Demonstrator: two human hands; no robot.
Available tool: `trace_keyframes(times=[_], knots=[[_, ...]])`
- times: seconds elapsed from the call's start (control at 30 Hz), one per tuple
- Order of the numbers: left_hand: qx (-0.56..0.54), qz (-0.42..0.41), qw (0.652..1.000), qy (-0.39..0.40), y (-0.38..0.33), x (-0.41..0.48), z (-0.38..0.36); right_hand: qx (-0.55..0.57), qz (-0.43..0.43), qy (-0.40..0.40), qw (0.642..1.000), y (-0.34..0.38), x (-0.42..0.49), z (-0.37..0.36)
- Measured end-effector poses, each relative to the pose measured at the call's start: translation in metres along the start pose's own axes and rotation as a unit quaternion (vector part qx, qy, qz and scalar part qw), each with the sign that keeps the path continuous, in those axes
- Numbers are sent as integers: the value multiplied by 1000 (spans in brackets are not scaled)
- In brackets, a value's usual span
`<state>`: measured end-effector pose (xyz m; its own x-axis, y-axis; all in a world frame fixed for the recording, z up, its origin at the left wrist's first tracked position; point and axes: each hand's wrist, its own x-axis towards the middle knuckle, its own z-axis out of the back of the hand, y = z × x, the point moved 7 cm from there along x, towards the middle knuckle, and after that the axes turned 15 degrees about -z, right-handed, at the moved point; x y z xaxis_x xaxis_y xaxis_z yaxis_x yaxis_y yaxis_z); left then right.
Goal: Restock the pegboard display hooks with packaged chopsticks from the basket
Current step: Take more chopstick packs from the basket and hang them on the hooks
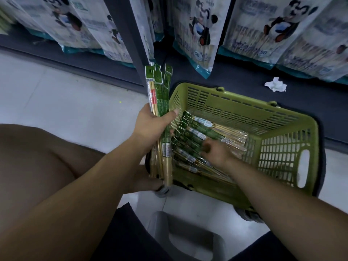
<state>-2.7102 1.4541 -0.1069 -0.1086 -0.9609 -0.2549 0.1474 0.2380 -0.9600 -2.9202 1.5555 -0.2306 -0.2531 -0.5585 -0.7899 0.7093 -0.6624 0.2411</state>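
Several chopstick packs make a bunch (161, 110) in my left hand (150, 127): thumb across the front, fingers curled behind, a firm grip round the middle. The bunch stands nearly upright, green header cards on top and bare stick ends below, just over the left edge of the basket (244, 113). More packs (195, 132) lie side by side on the basket floor, slanting from upper left to lower right. My right hand (216, 153) is down among them, fingers bent and touching the wrappers (too blurred for me to say whether they pinch one). The green basket sits at the foot of the display, where panda bags (199, 34) hang above it. A crumpled paper (275, 85) lies on the dark base beyond the basket, well apart. A grey stool (188, 240) shows under me.
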Motion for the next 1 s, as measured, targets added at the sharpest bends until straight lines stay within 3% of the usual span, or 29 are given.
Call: trace_keyframes(times=[0.1, 0.23, 0.43, 0.67, 0.77, 1.0], knots=[[-30, 18, 999, 1, 6, -1, 2, -91, -7, 14, 996, -12, 6, -27], [-32, 15, 999, 18, 10, 1, 0, -165, -3, -37, 986, -12, 13, -41], [-30, 6, 999, 22, 11, 3, -4, -204, 5, -58, 977, -12, 21, -43], [-25, 7, 1000, 17, 9, 2, -6, -87, -5, -46, 995, -19, 18, -15], [-22, 14, 1000, 8, 7, 0, -6, 12, 17, -49, 999, -10, 2, 10], [-71, 66, 995, 17, -10, -14, -32, 256, 102, -48, 960, 41, -73, 89]])
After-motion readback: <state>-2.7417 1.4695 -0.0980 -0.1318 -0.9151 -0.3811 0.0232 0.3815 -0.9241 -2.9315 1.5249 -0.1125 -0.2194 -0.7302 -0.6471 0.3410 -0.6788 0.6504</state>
